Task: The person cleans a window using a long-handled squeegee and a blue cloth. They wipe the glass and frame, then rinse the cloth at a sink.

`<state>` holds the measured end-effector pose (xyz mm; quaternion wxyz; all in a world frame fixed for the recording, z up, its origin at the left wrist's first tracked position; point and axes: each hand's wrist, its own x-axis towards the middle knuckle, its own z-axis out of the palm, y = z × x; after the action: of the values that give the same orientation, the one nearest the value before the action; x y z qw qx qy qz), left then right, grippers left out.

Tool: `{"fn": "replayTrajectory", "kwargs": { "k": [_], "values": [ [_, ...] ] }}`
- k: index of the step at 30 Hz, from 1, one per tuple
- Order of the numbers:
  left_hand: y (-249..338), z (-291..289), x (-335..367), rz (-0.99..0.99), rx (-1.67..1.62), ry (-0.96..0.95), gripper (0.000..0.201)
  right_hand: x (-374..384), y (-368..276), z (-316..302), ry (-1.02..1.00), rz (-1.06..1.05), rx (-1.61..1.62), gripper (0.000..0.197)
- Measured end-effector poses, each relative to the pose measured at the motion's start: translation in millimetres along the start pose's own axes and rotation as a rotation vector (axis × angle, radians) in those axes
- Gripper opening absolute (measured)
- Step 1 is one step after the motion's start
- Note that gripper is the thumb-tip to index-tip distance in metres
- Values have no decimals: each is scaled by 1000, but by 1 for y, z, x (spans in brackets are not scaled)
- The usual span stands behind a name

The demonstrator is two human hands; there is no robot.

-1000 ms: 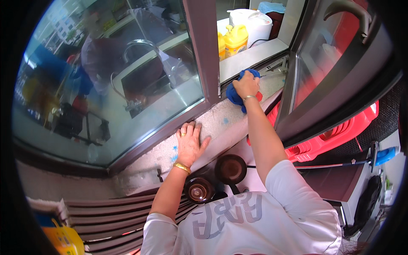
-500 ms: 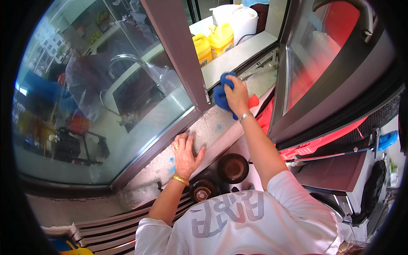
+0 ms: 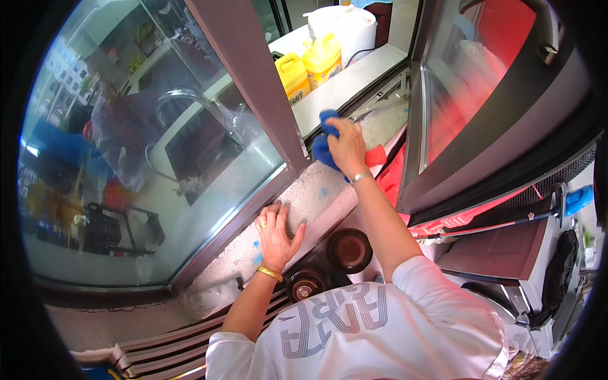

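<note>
Bunched in the fingers of my right hand (image 3: pixel 347 145) is a blue cloth (image 3: pixel 323 152), pressed against the window track at the inner edge of the sill. A bit of red material (image 3: pixel 375 156) shows just beside that wrist. My left hand (image 3: pixel 277 235) lies flat on the speckled stone sill (image 3: pixel 310 191), fingers spread and touching nothing else. Close by the left hand runs the brown frame (image 3: pixel 240 218) of the closed glass pane. To the right of the cloth, an open window sash (image 3: pixel 415 139) swings outward toward me.
Two yellow jugs (image 3: pixel 323 60) and a white tub (image 3: pixel 351 31) stand on the counter inside the window. Below the sill are dark brown round-lidded jars (image 3: pixel 349 251). A tap (image 3: pixel 190 95) shows through the glass. At right are a blue-headed pole (image 3: pixel 494 225) and a dark-topped cabinet (image 3: pixel 487 250).
My right hand and the blue cloth have shifted slightly left along the track, and the cloth is bunched differently. My left hand stays planted on the sill. The view has shifted a little.
</note>
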<state>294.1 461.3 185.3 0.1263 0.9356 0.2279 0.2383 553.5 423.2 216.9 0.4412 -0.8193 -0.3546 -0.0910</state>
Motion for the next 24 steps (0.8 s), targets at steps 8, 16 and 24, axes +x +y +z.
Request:
{"fn": "replayTrajectory", "kwargs": {
  "k": [8,16,24],
  "values": [
    [-1,2,5,4,-67,-17,56,-7,-7,31,-226,-32,-131,16],
    [-1,-3,3,8,-90,-6,55,86,11,-3,227,311,-146,25],
    [0,-4,5,19,-97,11,56,113,6,37,-359,225,-471,40]
  ]
}}
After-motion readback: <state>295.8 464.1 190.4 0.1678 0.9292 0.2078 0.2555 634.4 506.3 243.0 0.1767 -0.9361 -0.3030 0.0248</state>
